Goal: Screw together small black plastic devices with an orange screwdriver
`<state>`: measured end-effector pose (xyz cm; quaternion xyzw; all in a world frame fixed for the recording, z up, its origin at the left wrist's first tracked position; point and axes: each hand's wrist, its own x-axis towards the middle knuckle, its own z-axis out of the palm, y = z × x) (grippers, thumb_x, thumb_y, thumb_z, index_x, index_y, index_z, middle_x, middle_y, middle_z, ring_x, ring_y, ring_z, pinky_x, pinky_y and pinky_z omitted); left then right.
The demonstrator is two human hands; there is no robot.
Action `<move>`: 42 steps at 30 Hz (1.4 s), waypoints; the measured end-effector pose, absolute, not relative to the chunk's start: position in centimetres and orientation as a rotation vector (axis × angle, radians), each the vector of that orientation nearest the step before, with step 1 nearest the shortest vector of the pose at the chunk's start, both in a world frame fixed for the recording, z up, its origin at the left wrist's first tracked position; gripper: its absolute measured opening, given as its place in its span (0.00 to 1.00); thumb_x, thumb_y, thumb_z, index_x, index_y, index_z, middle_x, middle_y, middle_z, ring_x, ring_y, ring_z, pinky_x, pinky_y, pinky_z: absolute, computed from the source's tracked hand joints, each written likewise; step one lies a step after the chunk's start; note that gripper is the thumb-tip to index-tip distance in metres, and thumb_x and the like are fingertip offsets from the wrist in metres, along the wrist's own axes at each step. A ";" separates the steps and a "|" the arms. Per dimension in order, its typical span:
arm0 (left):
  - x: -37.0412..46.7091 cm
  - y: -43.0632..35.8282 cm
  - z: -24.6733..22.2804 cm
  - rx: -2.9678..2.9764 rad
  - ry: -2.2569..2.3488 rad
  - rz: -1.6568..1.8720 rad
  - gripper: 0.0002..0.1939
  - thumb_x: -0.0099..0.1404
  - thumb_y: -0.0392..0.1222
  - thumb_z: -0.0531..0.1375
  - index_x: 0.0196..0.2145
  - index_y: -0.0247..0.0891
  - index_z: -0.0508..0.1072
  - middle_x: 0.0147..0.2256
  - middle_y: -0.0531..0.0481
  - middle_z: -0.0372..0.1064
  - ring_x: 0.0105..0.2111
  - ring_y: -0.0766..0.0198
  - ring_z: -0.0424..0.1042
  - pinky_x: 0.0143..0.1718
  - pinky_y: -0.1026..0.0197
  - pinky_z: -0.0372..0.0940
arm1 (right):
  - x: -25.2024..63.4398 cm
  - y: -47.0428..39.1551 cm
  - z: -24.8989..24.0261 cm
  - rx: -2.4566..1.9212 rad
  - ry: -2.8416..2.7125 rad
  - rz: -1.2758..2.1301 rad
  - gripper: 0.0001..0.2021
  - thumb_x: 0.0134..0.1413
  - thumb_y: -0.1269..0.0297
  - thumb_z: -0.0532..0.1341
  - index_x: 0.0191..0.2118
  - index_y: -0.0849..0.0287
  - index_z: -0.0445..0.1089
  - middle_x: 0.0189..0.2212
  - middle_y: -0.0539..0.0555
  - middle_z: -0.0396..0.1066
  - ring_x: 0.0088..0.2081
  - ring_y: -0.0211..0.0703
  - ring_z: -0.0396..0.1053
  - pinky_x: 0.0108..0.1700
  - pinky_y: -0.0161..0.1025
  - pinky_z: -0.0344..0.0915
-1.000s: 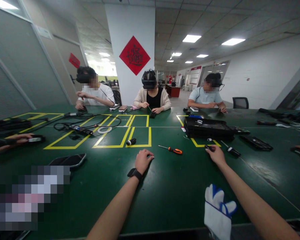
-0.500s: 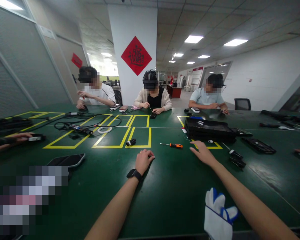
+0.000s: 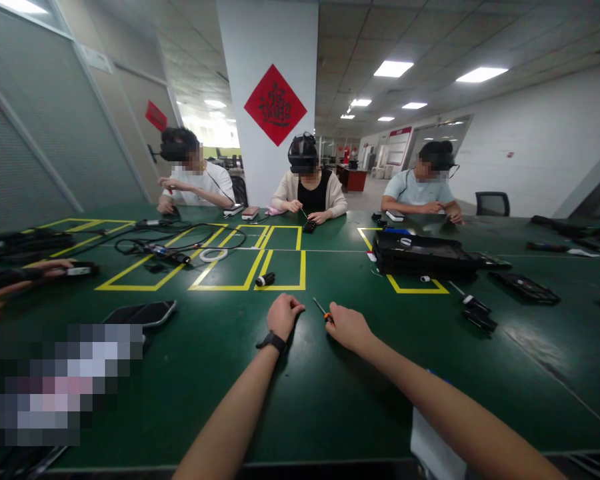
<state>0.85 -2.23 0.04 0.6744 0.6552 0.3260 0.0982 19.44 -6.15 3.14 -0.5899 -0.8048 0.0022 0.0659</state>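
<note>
A screwdriver (image 3: 329, 318) with an orange-and-black handle is held in my right hand (image 3: 350, 327); its thin metal shaft points up and to the left. Close by on the left, my left hand (image 3: 283, 316) is low over the green table, thumb and fingers pinched together. Whatever may be between those fingertips is hidden or too small to make out. Beyond my left hand, a short black cylindrical part with a white band (image 3: 265, 280) lies inside a yellow taped outline. Partly behind my right forearm is a white glove with blue trim (image 3: 433, 433).
A black tray-like case (image 3: 423, 253) sits at the right, with a second screwdriver (image 3: 473, 300) nearer me. Coiled black cables (image 3: 155, 248) and a white ring (image 3: 213, 255) lie at the left. Three people sit opposite; other people's hands reach in at both sides.
My right hand has moved left and taken up the orange screwdriver that lay on the table. My left hand has stayed almost in place, fingers still curled.
</note>
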 end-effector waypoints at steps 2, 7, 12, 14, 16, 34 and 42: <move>0.6 -2.2 0.1 1.986 1.918 0.970 0.09 0.52 0.47 0.61 0.24 0.38 0.73 0.30 0.50 0.69 0.30 0.65 0.66 0.30 0.65 0.56 | 19.4 -7.2 3.1 -1.736 -2.466 0.050 0.10 0.53 0.58 0.52 0.36 0.58 0.61 0.29 0.55 0.69 0.29 0.45 0.68 0.28 0.36 0.60; 0.4 -2.4 0.3 1.996 1.909 0.926 0.09 0.53 0.47 0.60 0.25 0.40 0.73 0.29 0.49 0.70 0.30 0.63 0.67 0.29 0.65 0.55 | 17.8 -6.5 3.0 -1.776 -2.363 0.083 0.14 0.54 0.53 0.51 0.34 0.59 0.63 0.29 0.56 0.69 0.31 0.45 0.68 0.29 0.37 0.59; 0.3 -2.8 0.4 2.064 1.906 0.944 0.06 0.56 0.43 0.59 0.27 0.39 0.71 0.30 0.49 0.70 0.32 0.63 0.67 0.32 0.64 0.56 | 17.1 -4.9 3.9 -1.844 -2.234 0.212 0.20 0.54 0.46 0.48 0.33 0.59 0.64 0.29 0.56 0.69 0.31 0.45 0.68 0.30 0.38 0.60; 0.3 -2.8 0.4 2.046 1.877 0.974 0.05 0.56 0.41 0.59 0.31 0.38 0.70 0.29 0.50 0.69 0.31 0.64 0.67 0.32 0.64 0.56 | 19.4 -4.5 4.8 -1.818 -2.188 0.221 0.20 0.55 0.46 0.47 0.34 0.58 0.65 0.29 0.55 0.69 0.30 0.44 0.67 0.30 0.38 0.60; 0.3 -2.6 0.2 2.021 1.862 0.999 0.08 0.56 0.39 0.58 0.36 0.38 0.68 0.29 0.50 0.69 0.31 0.64 0.67 0.32 0.64 0.57 | 23.9 -4.1 5.6 -1.750 -2.140 0.150 0.16 0.54 0.51 0.50 0.38 0.56 0.65 0.31 0.54 0.69 0.32 0.43 0.66 0.32 0.38 0.61; 0.6 -2.2 -0.2 2.228 1.927 0.872 0.06 0.61 0.37 0.52 0.36 0.37 0.66 0.36 0.45 0.67 0.38 0.60 0.65 0.41 0.60 0.56 | 55.0 -7.1 0.9 -2.134 -1.829 -0.427 0.13 0.49 0.66 0.52 0.42 0.57 0.66 0.40 0.64 0.63 0.43 0.53 0.59 0.43 0.46 0.55; 0.1 -2.1 -0.8 2.265 1.878 0.969 0.05 0.60 0.35 0.52 0.34 0.36 0.65 0.34 0.45 0.66 0.36 0.60 0.65 0.39 0.59 0.57 | 55.0 -8.1 0.9 -2.219 -1.575 -0.449 0.24 0.47 0.50 0.50 0.47 0.59 0.63 0.43 0.65 0.62 0.45 0.63 0.58 0.43 0.50 0.54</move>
